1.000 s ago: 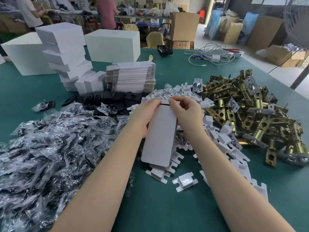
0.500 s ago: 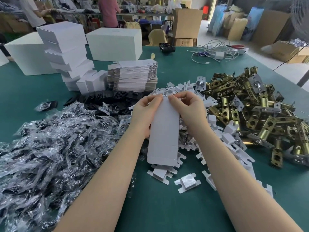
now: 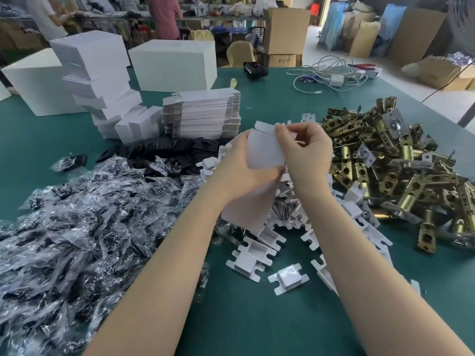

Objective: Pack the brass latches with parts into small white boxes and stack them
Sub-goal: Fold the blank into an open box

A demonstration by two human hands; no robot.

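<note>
Spreading out under everything is the green counter [image 3: 257, 317], and nearly all of its nine-o'clock side is buried under a heap of clear plastic parts bags [image 3: 77, 227]. Over at three o'clock lies the pile of brass latches [image 3: 401, 170], tangled together, none of them boxed that I can see. Toward eleven o'clock stand two big white cartons [image 3: 174, 64], with a leaning stack of small white boxes [image 3: 95, 80] between them, and at twelve o'clock a neat pile of flat box blanks [image 3: 203, 116] with black plates [image 3: 167, 150] fanned out just in front of it. White card inserts [image 3: 259, 250] are scattered around the centre, running down toward five o'clock.

At the middle of it all I have one small white box [image 3: 264, 152] raised off the counter (only half formed, from what shows). My left hand [image 3: 239, 170] cups it from the nine-o'clock side, fingers curled round its body. My right hand [image 3: 305, 152] grips the three-o'clock side, and its fingertips [image 3: 280, 131] pinch the end flap [image 3: 264, 128] at the top.
</note>
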